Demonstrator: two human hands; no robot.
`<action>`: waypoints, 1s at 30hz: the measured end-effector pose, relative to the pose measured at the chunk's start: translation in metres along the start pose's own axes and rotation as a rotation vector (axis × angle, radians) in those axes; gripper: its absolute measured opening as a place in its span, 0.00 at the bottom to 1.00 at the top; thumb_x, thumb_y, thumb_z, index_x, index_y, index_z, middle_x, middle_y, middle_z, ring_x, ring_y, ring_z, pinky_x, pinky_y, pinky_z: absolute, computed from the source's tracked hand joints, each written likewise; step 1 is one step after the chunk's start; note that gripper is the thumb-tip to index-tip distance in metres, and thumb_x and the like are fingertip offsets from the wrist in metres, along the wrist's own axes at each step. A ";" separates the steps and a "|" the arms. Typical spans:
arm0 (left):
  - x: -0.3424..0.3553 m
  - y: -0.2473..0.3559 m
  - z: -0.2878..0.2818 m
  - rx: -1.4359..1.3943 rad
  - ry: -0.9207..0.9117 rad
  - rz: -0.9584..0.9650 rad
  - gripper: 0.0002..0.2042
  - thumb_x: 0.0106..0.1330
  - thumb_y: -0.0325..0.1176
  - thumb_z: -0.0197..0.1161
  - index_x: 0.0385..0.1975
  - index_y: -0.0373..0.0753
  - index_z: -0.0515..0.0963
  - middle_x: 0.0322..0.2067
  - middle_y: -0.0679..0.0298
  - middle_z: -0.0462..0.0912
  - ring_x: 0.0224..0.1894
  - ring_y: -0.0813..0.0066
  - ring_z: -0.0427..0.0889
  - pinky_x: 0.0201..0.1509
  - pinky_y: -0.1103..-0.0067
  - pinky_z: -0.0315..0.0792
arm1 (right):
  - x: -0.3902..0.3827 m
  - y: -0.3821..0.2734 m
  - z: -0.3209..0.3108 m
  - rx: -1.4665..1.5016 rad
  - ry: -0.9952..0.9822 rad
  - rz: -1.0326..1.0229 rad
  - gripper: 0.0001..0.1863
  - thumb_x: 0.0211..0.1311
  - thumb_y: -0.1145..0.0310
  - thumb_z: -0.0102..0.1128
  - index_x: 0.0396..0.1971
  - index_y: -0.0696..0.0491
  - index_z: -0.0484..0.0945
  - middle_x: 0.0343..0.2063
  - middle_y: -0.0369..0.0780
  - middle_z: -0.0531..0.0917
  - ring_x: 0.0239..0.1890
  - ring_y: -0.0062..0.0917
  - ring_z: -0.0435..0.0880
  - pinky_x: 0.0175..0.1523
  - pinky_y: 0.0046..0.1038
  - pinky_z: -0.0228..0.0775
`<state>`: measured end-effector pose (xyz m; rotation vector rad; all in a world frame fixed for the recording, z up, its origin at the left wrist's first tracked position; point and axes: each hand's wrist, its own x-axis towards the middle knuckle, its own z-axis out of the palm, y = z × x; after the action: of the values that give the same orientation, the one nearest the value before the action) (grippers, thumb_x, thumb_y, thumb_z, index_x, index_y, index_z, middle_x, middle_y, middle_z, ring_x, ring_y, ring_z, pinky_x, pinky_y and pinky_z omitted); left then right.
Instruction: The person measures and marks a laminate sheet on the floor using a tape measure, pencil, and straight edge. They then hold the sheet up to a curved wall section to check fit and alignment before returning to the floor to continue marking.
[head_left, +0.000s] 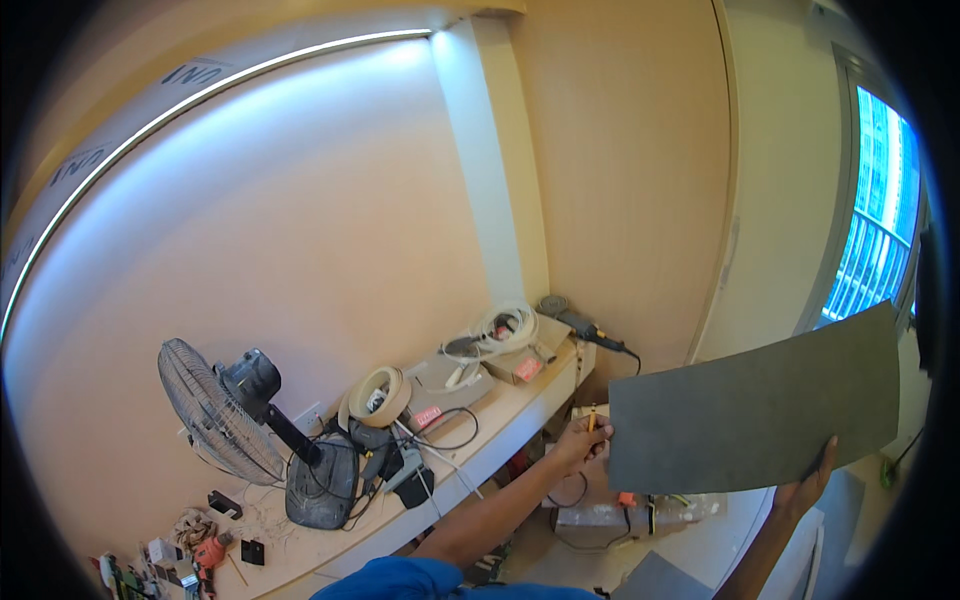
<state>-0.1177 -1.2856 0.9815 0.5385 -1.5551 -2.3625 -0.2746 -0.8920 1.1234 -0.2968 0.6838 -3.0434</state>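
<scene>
A large grey rectangular sheet, slightly bowed, is held up in the air at the right. My right hand grips it at the lower edge, with the thumb on the near face and the other fingers hidden behind. By the sheet's left edge is my left hand, its fingers closed around a short yellow pencil that points up. Whether these fingers also pinch the sheet's edge, I cannot tell.
Along the wall, a bench bears a black fan, tape rolls, coiled white strip, cardboard boxes and an orange drill. Below lie cables and a dusty box. Another grey sheet lies low.
</scene>
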 end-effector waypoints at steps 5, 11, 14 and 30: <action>-0.021 -0.043 0.013 0.264 -0.011 -0.041 0.03 0.71 0.26 0.64 0.39 0.44 0.81 0.30 0.68 0.82 0.29 0.79 0.80 0.30 0.78 0.75 | -0.012 -0.041 -0.072 -0.024 -0.062 0.053 0.24 0.75 0.57 0.61 0.62 0.56 0.78 0.59 0.42 0.82 0.62 0.35 0.79 0.70 0.42 0.70; -0.081 -0.078 0.022 -0.023 -0.106 -0.253 0.08 0.70 0.21 0.66 0.37 0.43 0.74 0.29 0.66 0.79 0.23 0.79 0.77 0.20 0.84 0.68 | -0.069 -0.049 -0.057 -0.297 0.291 -0.305 0.22 0.72 0.60 0.65 0.60 0.55 0.78 0.54 0.40 0.85 0.56 0.32 0.83 0.65 0.39 0.75; -0.100 -0.112 0.013 -0.029 -0.223 -0.283 0.08 0.72 0.25 0.67 0.39 0.42 0.73 0.30 0.65 0.80 0.23 0.79 0.76 0.20 0.84 0.69 | -0.122 -0.065 -0.062 -0.325 0.376 -0.411 0.22 0.77 0.58 0.59 0.62 0.57 0.76 0.56 0.41 0.83 0.58 0.32 0.82 0.66 0.38 0.74; -0.197 -0.269 0.038 0.168 -0.471 -0.781 0.07 0.73 0.27 0.67 0.43 0.42 0.74 0.34 0.64 0.82 0.23 0.78 0.75 0.19 0.84 0.67 | -0.373 -0.124 -0.089 -0.483 0.684 -0.645 0.25 0.80 0.53 0.54 0.65 0.57 0.75 0.62 0.39 0.80 0.65 0.27 0.75 0.72 0.35 0.65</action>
<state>0.0388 -1.0675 0.7794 0.7789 -2.0319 -3.1220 0.0796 -0.7235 1.0293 0.7135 1.6431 -3.5088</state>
